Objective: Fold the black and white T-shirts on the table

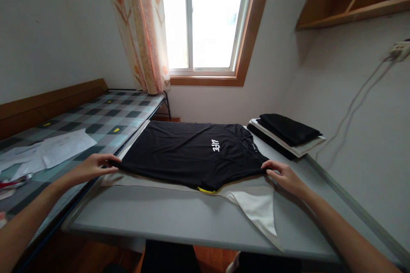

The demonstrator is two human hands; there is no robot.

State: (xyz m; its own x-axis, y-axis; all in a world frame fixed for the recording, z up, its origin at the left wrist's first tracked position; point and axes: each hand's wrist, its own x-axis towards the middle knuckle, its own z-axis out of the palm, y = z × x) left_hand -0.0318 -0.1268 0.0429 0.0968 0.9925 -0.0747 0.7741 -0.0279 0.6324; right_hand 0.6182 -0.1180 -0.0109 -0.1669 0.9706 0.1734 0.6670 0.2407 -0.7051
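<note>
Between the left hand and the right hand: one black T-shirt, spread lengthwise on the table, its body reaching away from both. Left hand: thumb and fingers pinching the near corner at the hem end. Right hand: thumb and fingers pinching the near edge by the shoulder, close to the collar. Grips set wide apart, presumably to draw the near edge straight and keep the cloth even. White lettering: on the chest, closer to the right hand. Yellow trim: at the near edge, between the hands.

Beneath the T-shirt: one pale garment, mostly covered; a white flap, apparently its sleeve, lies to the near side of the right hand, tip at the table's near edge.

Beyond the right hand: one stack of folded cloths, black and pale, probably set aside to leave room for the spread T-shirt. Beyond and left of the left hand: loose papers on a checked bed mattress.
</note>
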